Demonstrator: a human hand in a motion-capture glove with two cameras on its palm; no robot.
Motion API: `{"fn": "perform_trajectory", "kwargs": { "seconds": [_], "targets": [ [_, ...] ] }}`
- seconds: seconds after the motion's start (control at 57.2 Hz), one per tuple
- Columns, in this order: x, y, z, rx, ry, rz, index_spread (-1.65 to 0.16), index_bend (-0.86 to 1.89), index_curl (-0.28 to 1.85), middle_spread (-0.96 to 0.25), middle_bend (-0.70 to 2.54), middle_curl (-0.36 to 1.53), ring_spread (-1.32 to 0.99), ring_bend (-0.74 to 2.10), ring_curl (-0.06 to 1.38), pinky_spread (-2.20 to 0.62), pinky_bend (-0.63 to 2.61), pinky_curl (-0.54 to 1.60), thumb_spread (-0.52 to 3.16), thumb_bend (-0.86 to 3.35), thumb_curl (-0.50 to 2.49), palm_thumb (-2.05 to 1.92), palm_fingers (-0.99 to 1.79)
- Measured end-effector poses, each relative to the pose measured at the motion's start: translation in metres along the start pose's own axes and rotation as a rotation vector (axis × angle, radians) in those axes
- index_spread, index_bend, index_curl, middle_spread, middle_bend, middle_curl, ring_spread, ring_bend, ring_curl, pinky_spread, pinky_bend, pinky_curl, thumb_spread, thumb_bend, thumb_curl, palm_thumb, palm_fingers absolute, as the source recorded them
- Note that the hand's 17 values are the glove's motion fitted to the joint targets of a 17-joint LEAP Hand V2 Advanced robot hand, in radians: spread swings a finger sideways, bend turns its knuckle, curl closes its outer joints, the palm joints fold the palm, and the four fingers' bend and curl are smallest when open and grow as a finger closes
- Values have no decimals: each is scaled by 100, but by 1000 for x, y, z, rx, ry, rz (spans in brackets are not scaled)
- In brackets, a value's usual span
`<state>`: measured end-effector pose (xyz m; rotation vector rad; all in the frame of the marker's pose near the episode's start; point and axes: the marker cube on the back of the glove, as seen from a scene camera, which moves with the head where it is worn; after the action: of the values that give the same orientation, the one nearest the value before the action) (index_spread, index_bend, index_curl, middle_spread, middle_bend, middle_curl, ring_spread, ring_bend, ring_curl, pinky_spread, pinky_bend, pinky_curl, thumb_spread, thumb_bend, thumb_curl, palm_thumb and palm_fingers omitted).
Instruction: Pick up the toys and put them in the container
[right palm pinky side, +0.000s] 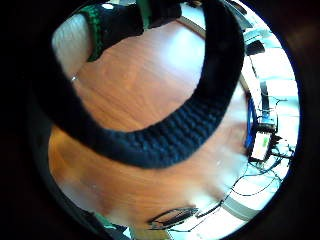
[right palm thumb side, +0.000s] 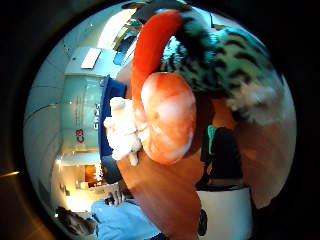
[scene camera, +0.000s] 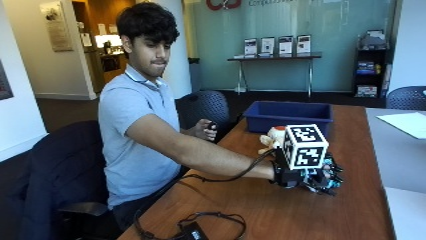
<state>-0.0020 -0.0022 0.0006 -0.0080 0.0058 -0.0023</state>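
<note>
The gloved right hand (scene camera: 307, 175) rests low on the wooden surface (scene camera: 266, 210), fingers curled around a green striped plush toy (right palm thumb side: 225, 55). An orange toy (right palm thumb side: 167, 117) and a cream toy (scene camera: 273, 137) lie beside it, near the blue container (scene camera: 286, 116).

We saw a desk (scene camera: 266, 210) of reddish-brown wood with a smooth, slightly glossy finish that caught the window light. The hand (scene camera: 303, 175) wore a black knitted glove, matt and ribbed in the palm views. The orange toy (right palm thumb side: 167, 117) looked like smooth, glossy plush, the green-and-black striped toy (right palm thumb side: 225, 60) fuzzy cloth, and the cream toy (right palm thumb side: 121, 131) nubby fleece. At twelve o'clock from the hand, the blue container (scene camera: 287, 116) appeared to be smooth matt plastic.
</note>
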Motion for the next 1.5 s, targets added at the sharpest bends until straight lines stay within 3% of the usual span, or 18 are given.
{"fn": "perform_trajectory", "kwargs": {
  "seconds": [0.157, 0.28, 0.349, 0.437, 0.507, 0.612, 0.751, 0.926, 1.013, 1.118, 1.276, 1.503],
  "targets": [
    [-9, -17, -1, -116, 92, 5, -22, 3, 1, -2, 16, 8, -3, 23, 7, 5, 88, 25, 104, 28, 9, 27, -15],
    [-11, -28, 0, -166, 116, 24, -25, 3, 2, -1, 17, 13, -3, 24, 11, 5, 97, 30, 132, 32, 14, 27, -21],
    [-9, -31, 3, -147, 104, 26, -25, -1, 0, 0, 24, 17, -5, 38, 15, 4, 94, 30, 142, 34, 16, 27, -11],
    [-6, -32, 4, -64, 64, 25, -24, 3, 0, -2, 38, 23, -10, 58, 21, 0, 90, 29, 154, 38, 19, 30, 6],
    [-3, -30, 0, 15, 17, 32, -21, 9, 0, -4, 52, 27, -15, 79, 26, -14, 92, 28, 165, 48, 23, 38, 45],
    [7, -25, -14, 110, 39, 95, -19, 13, 2, -5, 62, 33, -19, 98, 34, -25, 98, 31, 164, 61, 30, 52, 75],
    [19, -13, -43, 212, 66, 188, -15, 15, 4, -4, 67, 37, -21, 110, 40, -31, 105, 36, 158, 71, 38, 65, 89],
    [3, -7, -93, 450, 54, 256, -13, 17, 8, -3, 68, 40, -21, 115, 45, -33, 108, 40, 152, 73, 45, 73, 92],
    [-31, -12, -119, 542, 33, 194, -12, 16, 9, -3, 68, 42, -21, 115, 46, -34, 109, 42, 149, 73, 47, 75, 92],
    [-102, -25, -139, 530, -30, 40, -12, 17, 11, -2, 68, 43, -21, 116, 47, -34, 110, 42, 147, 73, 50, 75, 92],
    [-237, -45, -136, 417, -132, -233, -11, 18, 13, -1, 68, 46, -21, 116, 48, -34, 110, 43, 144, 71, 53, 75, 91],
    [-424, -44, -86, 188, -165, -537, -12, 18, 18, 0, 67, 48, -20, 114, 48, -34, 108, 44, 138, 68, 57, 74, 94]
  ]
}}
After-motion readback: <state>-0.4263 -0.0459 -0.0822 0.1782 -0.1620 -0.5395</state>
